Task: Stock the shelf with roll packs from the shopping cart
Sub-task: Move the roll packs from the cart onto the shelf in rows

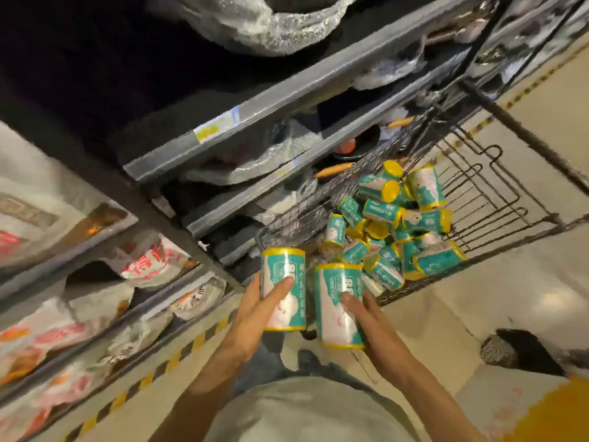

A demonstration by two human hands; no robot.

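Single head cam is looking forward and down, wide-angle. It's sitting close above both hands, facing shelving (223, 122) and shopping cart (497, 199).

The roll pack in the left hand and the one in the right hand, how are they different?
The left hand's roll pack stands nearly straight up; the right hand's roll pack leans a little. The left hand wraps its pack from the left side, thumb across the front, while the right hand grips its pack from the right. The left pack sits higher in view. Both are teal and white with yellow ends, like those in the shopping cart.
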